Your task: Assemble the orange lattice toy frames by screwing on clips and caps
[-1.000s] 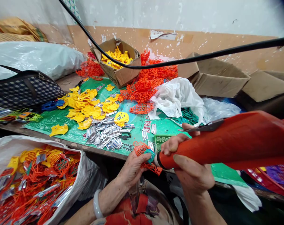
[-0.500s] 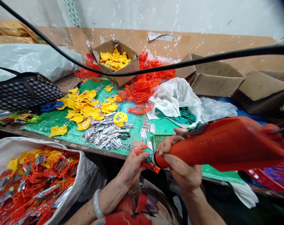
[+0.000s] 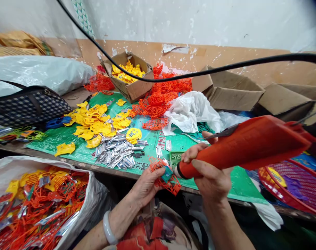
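My left hand [image 3: 147, 185] is closed on an orange plastic lattice piece [image 3: 165, 175] with a small teal part [image 3: 167, 174] set in it, held just below the table's front edge. My right hand [image 3: 208, 173] is wrapped round the nose of a big orange power tool [image 3: 248, 146], whose tip presses against the teal part. A black cable [image 3: 158, 78] arcs from the tool across the view.
A green mat [image 3: 69, 133] carries yellow plastic pieces [image 3: 94, 119], silver metal clips [image 3: 117, 152] and orange lattices [image 3: 160, 97]. A white sack [image 3: 7, 163] of assembled pieces sits lower left. Cardboard boxes [image 3: 233, 92], a white plastic bag [image 3: 191, 109] and a red basket [image 3: 290, 189] lie right.
The tool's body has swung a little upward and its tip has stayed on the held piece. My hands have barely shifted, and the camera view has tilted slightly.
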Demonstrator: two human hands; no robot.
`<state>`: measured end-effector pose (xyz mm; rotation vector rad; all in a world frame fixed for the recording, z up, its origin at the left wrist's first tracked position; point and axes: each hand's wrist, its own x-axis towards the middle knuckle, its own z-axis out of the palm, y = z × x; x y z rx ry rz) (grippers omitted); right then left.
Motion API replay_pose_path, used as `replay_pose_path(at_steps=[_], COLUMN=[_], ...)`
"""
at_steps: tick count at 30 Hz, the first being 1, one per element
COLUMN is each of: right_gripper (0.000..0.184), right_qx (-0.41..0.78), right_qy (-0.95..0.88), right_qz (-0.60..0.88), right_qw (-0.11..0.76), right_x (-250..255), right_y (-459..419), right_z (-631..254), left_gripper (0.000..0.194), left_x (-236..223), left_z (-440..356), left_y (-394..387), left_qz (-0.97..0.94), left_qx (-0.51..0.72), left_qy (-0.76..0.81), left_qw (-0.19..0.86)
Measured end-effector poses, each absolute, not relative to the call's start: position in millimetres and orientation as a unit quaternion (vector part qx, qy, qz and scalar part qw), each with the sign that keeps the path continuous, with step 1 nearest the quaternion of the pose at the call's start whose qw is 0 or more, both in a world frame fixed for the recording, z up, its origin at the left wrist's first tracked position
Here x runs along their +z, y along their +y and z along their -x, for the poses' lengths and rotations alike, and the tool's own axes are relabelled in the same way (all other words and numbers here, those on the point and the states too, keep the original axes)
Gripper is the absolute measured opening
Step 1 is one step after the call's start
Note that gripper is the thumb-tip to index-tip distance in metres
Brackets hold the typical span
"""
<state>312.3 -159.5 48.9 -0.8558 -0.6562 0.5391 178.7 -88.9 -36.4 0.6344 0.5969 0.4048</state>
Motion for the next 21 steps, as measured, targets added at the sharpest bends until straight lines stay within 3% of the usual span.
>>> replay_pose_path(at_steps=[2,8,15,21], right_gripper=[0.045,0.015,0.020,0.036], right_qx=[0.213,0.142,0.125,0.142], right_qy=[-0.291,-0.299,-0.278,-0.253], right_qz=[0.431,0.503,0.546,0.590], right_qw=[0.827,0.798,0.780,0.754], right_x=[53.0,43.9,30.4,28.4], right_y=[-155.5,-143.4,-132.8,-128.3], right_z=[-320.2,-350.3,-363.7,-363.5], left_gripper=[0.028,0.027,0.034,0.033], left_x=[-36.6,-38.0,-37.3,-32.4], left_z=[-177.6,-172.6,-164.8,-153.8], left_y=[-88.4,-86.5,-84.4,-90.4], left_qz=[-0.296,-0.240,-0.219,-0.280], left_qx=[0.198,0.196,0.191,0.205], left_qy=[0.292,0.304,0.285,0.261], left_qw=[0.888,0.901,0.914,0.901])
